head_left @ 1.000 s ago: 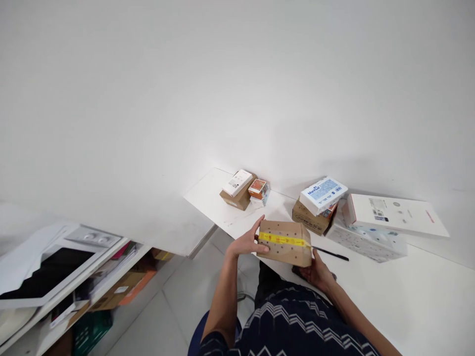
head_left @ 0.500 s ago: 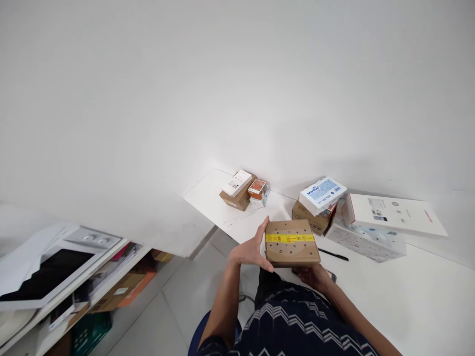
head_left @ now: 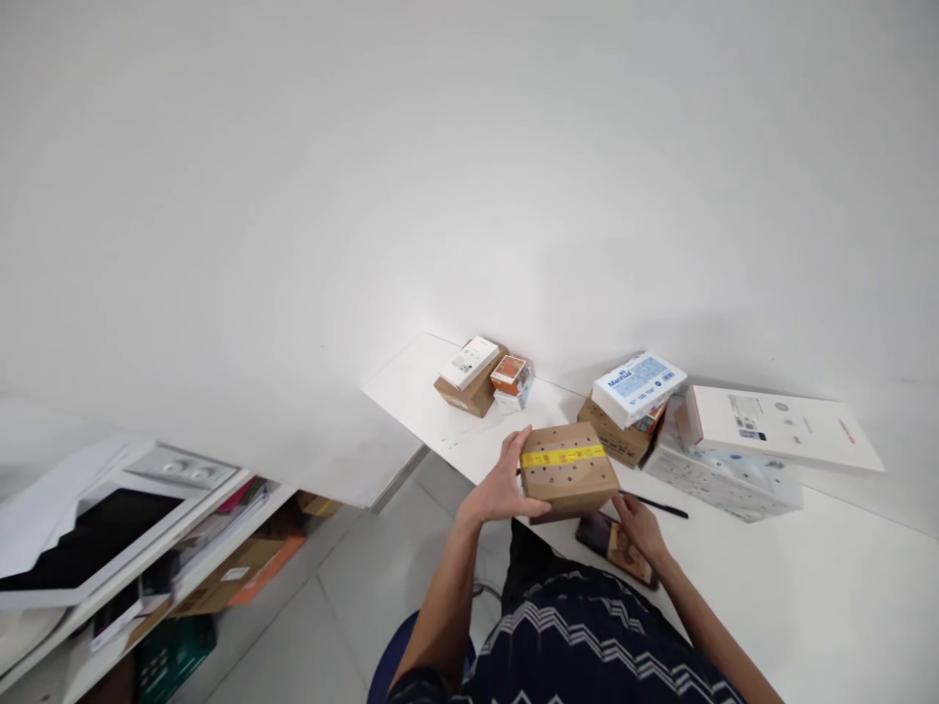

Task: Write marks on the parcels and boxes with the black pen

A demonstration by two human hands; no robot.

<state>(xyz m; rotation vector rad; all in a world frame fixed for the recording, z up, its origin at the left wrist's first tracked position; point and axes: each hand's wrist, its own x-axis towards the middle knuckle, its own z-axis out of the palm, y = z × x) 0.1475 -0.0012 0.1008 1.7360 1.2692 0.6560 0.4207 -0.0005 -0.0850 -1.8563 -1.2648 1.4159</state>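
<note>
A brown cardboard box (head_left: 568, 481) with small dark holes and a yellow tape band is held above the table, slightly tilted. My left hand (head_left: 506, 489) grips its left end, thumb on the near side and fingers at the far corner. My right hand (head_left: 642, 533) has its bent fingertips at the box's lower right corner; their exact contact is partly hidden. Below it lies a phone (head_left: 620, 550) with a lit screen. A slim black pen-like stick (head_left: 664, 507) lies just beyond this hand.
On the white table (head_left: 828, 587), a white-and-blue box (head_left: 638, 386) tops a brown carton (head_left: 608, 435). A long white box (head_left: 788, 427) rests on a pale box (head_left: 726, 479). Smaller boxes (head_left: 473, 367) stand farther left. Lower left, shelving (head_left: 191, 577) holds cartons and papers.
The cardboard box has turned and tilted, moving slightly left and showing more of its near side. My right hand has come out from underneath to its right corner, uncovering the phone.
</note>
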